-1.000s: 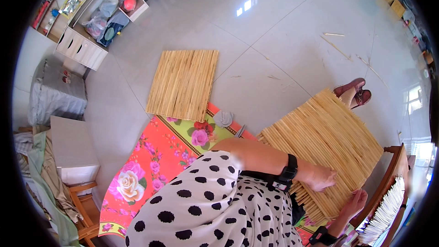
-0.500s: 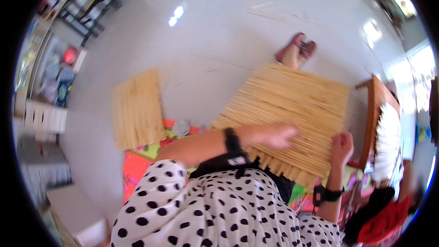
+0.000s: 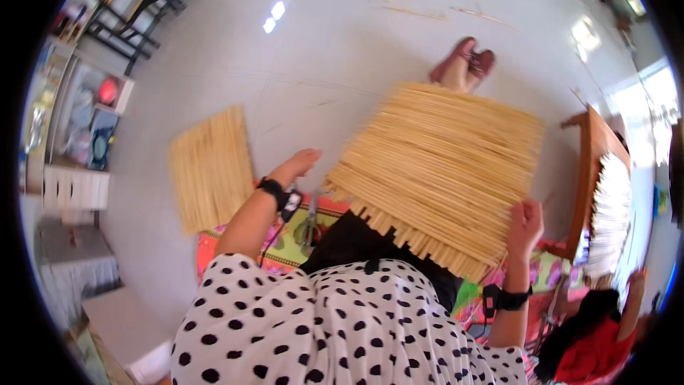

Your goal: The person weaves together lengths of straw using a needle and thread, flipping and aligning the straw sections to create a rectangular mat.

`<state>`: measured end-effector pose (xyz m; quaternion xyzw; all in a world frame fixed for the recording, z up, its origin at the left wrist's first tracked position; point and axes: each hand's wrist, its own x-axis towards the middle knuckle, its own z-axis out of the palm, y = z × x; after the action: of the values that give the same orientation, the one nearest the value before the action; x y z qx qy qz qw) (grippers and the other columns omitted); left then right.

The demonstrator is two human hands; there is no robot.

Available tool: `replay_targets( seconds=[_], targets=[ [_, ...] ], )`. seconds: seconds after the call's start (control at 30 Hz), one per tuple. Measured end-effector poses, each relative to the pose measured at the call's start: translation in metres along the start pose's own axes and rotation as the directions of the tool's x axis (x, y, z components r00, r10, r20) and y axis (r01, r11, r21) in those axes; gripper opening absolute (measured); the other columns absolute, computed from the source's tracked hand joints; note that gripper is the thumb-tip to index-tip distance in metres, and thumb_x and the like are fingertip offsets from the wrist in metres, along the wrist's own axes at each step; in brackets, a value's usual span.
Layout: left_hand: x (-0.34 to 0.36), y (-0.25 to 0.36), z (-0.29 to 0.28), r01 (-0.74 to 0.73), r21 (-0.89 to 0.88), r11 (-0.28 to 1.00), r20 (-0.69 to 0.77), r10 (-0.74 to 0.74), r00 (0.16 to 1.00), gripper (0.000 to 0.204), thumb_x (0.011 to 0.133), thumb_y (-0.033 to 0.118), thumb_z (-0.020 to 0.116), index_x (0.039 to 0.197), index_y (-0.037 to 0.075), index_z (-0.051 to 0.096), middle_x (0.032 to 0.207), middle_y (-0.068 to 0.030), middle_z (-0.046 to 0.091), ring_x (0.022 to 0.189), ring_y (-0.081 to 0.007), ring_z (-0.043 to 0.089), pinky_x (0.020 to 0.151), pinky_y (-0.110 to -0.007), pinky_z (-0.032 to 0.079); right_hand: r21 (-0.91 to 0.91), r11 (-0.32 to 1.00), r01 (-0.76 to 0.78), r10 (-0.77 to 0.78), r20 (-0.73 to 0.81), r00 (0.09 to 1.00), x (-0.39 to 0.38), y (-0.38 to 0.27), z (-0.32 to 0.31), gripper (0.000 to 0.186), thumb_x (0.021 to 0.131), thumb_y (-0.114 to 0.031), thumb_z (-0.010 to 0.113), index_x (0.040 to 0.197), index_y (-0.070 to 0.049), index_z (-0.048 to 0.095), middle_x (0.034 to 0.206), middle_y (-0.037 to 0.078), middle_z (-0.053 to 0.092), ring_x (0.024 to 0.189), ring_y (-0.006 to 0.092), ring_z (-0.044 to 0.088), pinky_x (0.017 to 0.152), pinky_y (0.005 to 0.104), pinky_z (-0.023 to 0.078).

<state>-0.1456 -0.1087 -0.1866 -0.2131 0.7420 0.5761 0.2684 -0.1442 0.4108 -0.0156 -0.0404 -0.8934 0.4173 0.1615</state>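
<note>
A large woven panel of pale straw-like sticks (image 3: 442, 164) lies over my legs, the stick ends ragged along its near edge. My left hand (image 3: 303, 162) hovers beyond its left corner, fingers stretched out and holding nothing visible. Close to the right edge of the panel is my right hand (image 3: 526, 224), its fingers curled together; whatever they may hold is too small to make out. Below my left wrist, a grey metal tool that looks like scissors (image 3: 311, 228) rests on a bright patterned mat (image 3: 288, 249).
A smaller stick panel (image 3: 214, 171) lies at the left. On the right stands a wooden frame (image 3: 586, 178) beside a bundle of pale sticks (image 3: 608, 214). A person in red (image 3: 598, 349) sits at the lower right. Loose sticks (image 3: 410, 12) lie on the far floor.
My left hand has swung left, from above the near part of the large panel to beyond its left corner. My right hand stays near the right edge, slightly lower.
</note>
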Motion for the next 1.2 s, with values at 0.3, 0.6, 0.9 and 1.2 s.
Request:
replay_targets(
  seconds=[0.3, 0.6, 0.9, 1.2],
  targets=[
    [-0.036, -0.010, 0.033, -0.019, -0.333, 0.943, 0.049, 0.038, 0.998, 0.051, 0.088, 0.051, 0.046, 0.117, 0.010, 0.053, 0.114, -0.0041, 0.055, 0.100, -0.0178, 0.048, 0.083, -0.036, 0.040, 0.055, 0.998, 0.033, -0.037, 0.074, 0.997, -0.006, 0.043, -0.013, 0.006, 0.090, -0.008, 0.052, 0.089, -0.002, 0.051, 0.075, 0.002, 0.052, 0.070, 0.0087, 0.051, 0.064, 0.0213, 0.043],
    [-0.083, -0.250, -0.032, 0.165, -0.603, 0.781, -0.780, -0.620, 0.085, 0.029, 0.085, 0.023, 0.058, 0.106, 0.004, 0.053, 0.098, -0.0123, 0.061, 0.092, -0.0278, 0.057, 0.077, -0.038, 0.048, -0.037, 0.992, 0.117, -0.111, 0.137, 0.984, 0.010, 0.047, -0.016, 0.006, 0.091, -0.009, 0.050, 0.089, -0.003, 0.051, 0.076, 0.001, 0.052, 0.072, 0.0089, 0.050, 0.068, 0.0202, 0.041],
    [-0.085, -0.256, -0.039, -0.572, -0.819, 0.056, -0.471, -0.635, 0.612, 0.028, 0.085, 0.022, 0.059, 0.105, 0.004, 0.053, 0.097, -0.0112, 0.062, 0.090, -0.0269, 0.058, 0.076, -0.039, 0.049, -0.045, 0.982, 0.184, -0.175, 0.156, 0.972, 0.019, 0.042, -0.024, 0.007, 0.092, -0.009, 0.050, 0.089, -0.003, 0.051, 0.076, 0.001, 0.052, 0.071, 0.0083, 0.048, 0.068, 0.0194, 0.039],
    [-0.080, -0.232, -0.047, -0.654, -0.721, -0.231, -0.517, -0.449, 0.729, 0.027, 0.085, 0.022, 0.060, 0.105, 0.005, 0.053, 0.096, -0.0101, 0.062, 0.089, -0.0260, 0.058, 0.075, -0.040, 0.049, -0.003, 0.987, 0.158, -0.156, 0.143, 0.977, 0.018, 0.039, -0.026, 0.005, 0.091, -0.007, 0.050, 0.091, -0.002, 0.052, 0.076, 0.001, 0.052, 0.072, 0.0081, 0.049, 0.068, 0.0193, 0.040]
  ],
)
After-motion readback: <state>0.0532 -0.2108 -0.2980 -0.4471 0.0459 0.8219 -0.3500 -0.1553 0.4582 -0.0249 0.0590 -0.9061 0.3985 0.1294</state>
